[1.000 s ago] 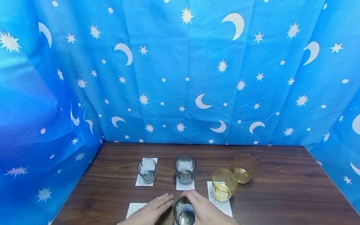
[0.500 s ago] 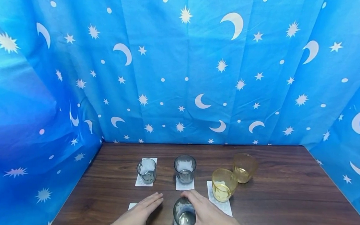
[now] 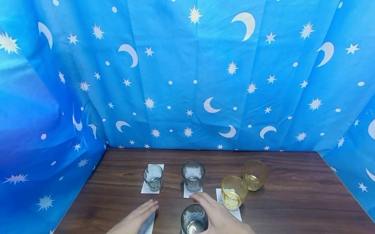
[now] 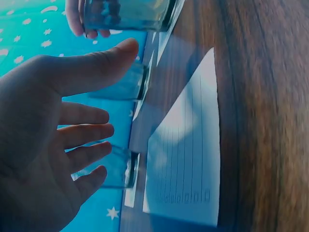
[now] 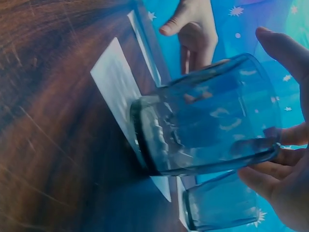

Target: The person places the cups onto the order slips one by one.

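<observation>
A grey-tinted glass [image 3: 194, 221] stands upright on a white paper strip [image 5: 113, 77] at the front middle of the table. Around its right side is my right hand [image 3: 223, 223], fingers spread. In the right wrist view the thumb is apart from the glass, while the fingertips are close to its rim; contact is hard to tell. My left hand [image 3: 132, 224] hovers to the left with fingers loosely extended, holding nothing. Beside and partly under it lies a lined paper strip [image 4: 188, 145], with no glass on it.
Two more grey glasses [image 3: 153, 179], [image 3: 192, 176] stand on paper strips farther back. A yellow glass [image 3: 233, 195] sits on a strip at right, with another yellow glass [image 3: 255, 176] on the bare wood behind it. Blue star-patterned cloth [image 3: 190, 77] surrounds the table [image 3: 298, 202].
My left hand has moved left, away from the front glass, uncovering more of the paper strip. My right hand has loosened around the glass and shifted slightly right.
</observation>
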`<state>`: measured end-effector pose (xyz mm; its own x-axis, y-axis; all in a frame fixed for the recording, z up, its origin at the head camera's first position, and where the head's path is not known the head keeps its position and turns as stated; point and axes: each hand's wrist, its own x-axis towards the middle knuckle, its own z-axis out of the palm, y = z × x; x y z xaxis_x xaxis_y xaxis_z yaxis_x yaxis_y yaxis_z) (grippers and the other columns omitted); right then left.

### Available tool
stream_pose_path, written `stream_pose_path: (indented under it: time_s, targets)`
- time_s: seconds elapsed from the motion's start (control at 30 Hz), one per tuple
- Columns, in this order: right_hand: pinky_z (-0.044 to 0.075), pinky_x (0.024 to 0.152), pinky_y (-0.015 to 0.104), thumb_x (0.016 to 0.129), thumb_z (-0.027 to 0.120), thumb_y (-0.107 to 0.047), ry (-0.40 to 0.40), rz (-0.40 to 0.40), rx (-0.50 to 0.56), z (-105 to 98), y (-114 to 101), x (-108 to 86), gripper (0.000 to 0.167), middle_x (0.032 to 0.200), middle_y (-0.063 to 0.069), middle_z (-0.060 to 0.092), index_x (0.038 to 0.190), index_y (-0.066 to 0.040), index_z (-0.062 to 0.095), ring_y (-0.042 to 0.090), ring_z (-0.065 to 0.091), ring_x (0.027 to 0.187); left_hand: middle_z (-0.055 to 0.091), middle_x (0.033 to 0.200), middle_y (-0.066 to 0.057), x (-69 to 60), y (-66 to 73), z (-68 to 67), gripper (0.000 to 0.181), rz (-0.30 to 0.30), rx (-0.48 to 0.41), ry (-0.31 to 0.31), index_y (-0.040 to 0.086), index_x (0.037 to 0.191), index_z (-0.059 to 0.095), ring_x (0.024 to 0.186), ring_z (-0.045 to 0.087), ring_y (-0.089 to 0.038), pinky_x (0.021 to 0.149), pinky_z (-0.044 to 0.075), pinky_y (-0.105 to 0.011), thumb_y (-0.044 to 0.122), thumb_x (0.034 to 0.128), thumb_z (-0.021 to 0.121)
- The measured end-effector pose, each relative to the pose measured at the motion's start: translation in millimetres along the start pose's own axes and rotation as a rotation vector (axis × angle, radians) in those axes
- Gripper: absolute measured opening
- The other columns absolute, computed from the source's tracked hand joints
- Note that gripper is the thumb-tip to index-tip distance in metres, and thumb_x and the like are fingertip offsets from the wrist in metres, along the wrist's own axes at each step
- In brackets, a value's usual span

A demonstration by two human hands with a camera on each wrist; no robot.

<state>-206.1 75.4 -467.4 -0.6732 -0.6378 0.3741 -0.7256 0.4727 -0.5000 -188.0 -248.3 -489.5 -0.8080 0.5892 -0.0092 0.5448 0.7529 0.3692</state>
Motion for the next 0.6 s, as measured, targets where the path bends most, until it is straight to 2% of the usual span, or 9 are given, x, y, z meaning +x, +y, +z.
stream_pose_path:
  time_s: [0.1,0.3,0.47,0.6]
  targets:
    - [0.054,0.091,0.038,0.07,0.074,-0.068,0.016,0.006,-0.013,-6,0,0.1,0.092,0.137,0.0,0.05,0.143,-0.023,0.042,0.018,0.057,0.117,0.043,0.151,-0.014,-3.0,-4.2,-0.3,0.102,-0.04,-0.014,-0.026,0.002,0.144,0.044,0.139,0.038,-0.037,0.108,0.037,-0.055,0.072,0.0732,0.065]
    - [0.053,0.092,0.044,0.073,0.075,-0.062,0.007,0.04,0.018,-21,-2,-0.4,0.088,0.144,0.002,0.045,0.146,-0.03,0.038,0.022,0.052,0.125,0.047,0.146,-0.018,-10.0,-10.3,-0.1,0.102,0.002,0.04,0.033,-0.002,0.14,0.048,0.134,0.043,-0.04,0.104,0.042,-0.054,0.071,0.0717,0.067]
    - [0.052,0.092,0.049,0.074,0.076,-0.059,0.009,0.036,0.033,-34,-1,-1.9,0.089,0.147,0.003,0.043,0.148,-0.032,0.035,0.025,0.051,0.128,0.043,0.15,-0.017,-10.9,-11.6,-2.2,0.103,-0.08,-0.014,-0.02,0.0,0.143,0.045,0.138,0.039,-0.039,0.107,0.037,-0.056,0.07,0.0709,0.068]
    - [0.051,0.091,0.053,0.071,0.08,-0.056,0.071,0.02,-0.002,-42,0,-2.8,0.092,0.147,0.006,0.044,0.148,-0.03,0.037,0.027,0.051,0.128,0.044,0.148,-0.02,-13.3,-13.9,-1.5,0.104,-0.084,-0.002,-0.006,-0.003,0.141,0.045,0.137,0.04,-0.041,0.107,0.037,-0.057,0.068,0.0705,0.071]
